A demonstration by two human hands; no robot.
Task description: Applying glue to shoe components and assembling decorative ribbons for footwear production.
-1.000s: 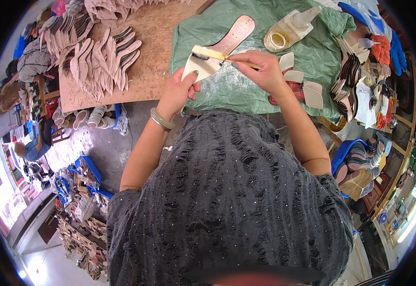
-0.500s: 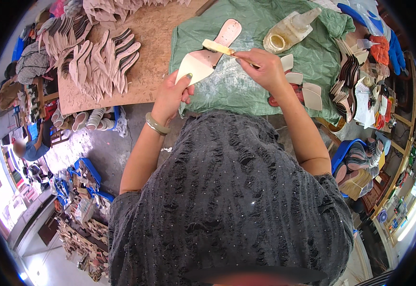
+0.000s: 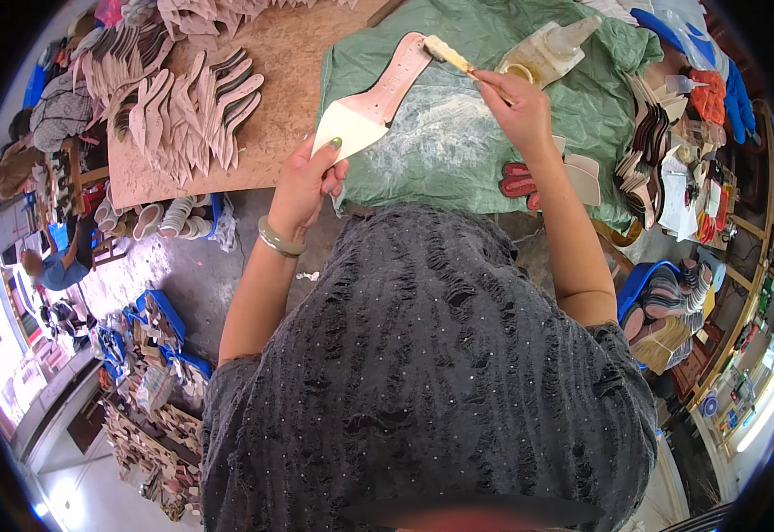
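Observation:
My left hand [image 3: 305, 184] grips a shoe insole [image 3: 373, 105] by its wide, pale end, thumb on top. The insole's narrow pinkish heel part, dotted with small marks, points away from me. My right hand [image 3: 522, 108] is closed on the handle of a brush [image 3: 447, 55]. The pale bristles are at the tip of the insole's heel end; whether they touch it I cannot tell. Behind my right hand a cut-open plastic bottle [image 3: 553, 51] lies on the green sheet [image 3: 444, 168], which has whitish smears.
Stacked insoles [image 3: 214, 111] lie on the brown board [image 3: 285, 66] at left. Pale pieces [image 3: 581, 179] and red-handled scissors [image 3: 518, 182] lie near my right forearm. More insoles [image 3: 642, 182] are piled at the right. A blue basket [image 3: 632, 285] stands below; a person [image 3: 60, 268] sits far left.
My right hand has moved the brush up and to the right, from the middle of the insole to its heel tip. My left hand has shifted slightly left with the insole.

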